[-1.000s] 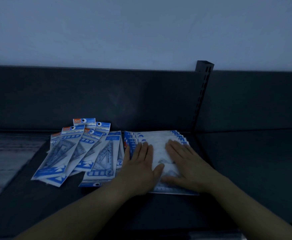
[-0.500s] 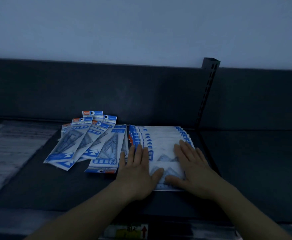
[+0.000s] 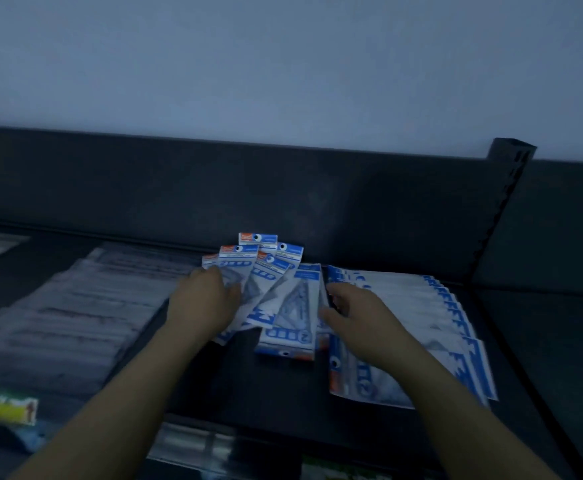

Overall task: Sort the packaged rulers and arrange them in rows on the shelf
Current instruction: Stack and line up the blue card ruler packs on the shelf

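Reaching in over the shelf (image 3: 248, 386), both hands meet the loose fan of ruler packets (image 3: 283, 306), probably to gather and square it. The left hand (image 3: 203, 299) rests on the fan's left side, fingers relaxed across the packets. The right hand (image 3: 359, 317) curls at its right edge, but blur hides whether it pinches anything. Just beside it the overlapped row (image 3: 439, 323) lies tidy, seemingly finished. Behind rises the back panel (image 3: 283, 188).

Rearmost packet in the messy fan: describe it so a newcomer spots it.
On the dark shelf, left of the neat overlapping row, lies a fanned pile partly under the left hand. The rearmost packet sits closest to the back panel, its orange-and-blue header clear above all others.
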Available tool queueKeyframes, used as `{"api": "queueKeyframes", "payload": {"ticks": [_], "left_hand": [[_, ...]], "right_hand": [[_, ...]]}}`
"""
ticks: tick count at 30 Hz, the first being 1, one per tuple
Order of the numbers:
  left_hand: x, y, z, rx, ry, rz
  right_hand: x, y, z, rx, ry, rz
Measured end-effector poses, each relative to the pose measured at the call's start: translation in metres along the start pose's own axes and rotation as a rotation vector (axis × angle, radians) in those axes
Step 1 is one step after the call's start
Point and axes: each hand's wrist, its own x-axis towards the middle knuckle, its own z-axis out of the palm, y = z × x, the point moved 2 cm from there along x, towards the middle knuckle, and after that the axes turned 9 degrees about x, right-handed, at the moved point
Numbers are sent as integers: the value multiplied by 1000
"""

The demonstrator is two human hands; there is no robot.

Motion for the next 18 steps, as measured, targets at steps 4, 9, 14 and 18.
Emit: {"api": "queueKeyframes", "payload": {"ticks": [4,9,14,18], "left_hand": [[25,-13,2,-37,-227,-43],[38,-25,2,-270,-296,-28],[42,-44,4,-454,-294,-42],[34,-52,6,-624,-314,-42]], "right_hand": [[28,-28,40,64,29,74],[50,-43,70,205,135,184],[60,-53,82,444,237,311],[62,-52,89,508,315,342]]}}
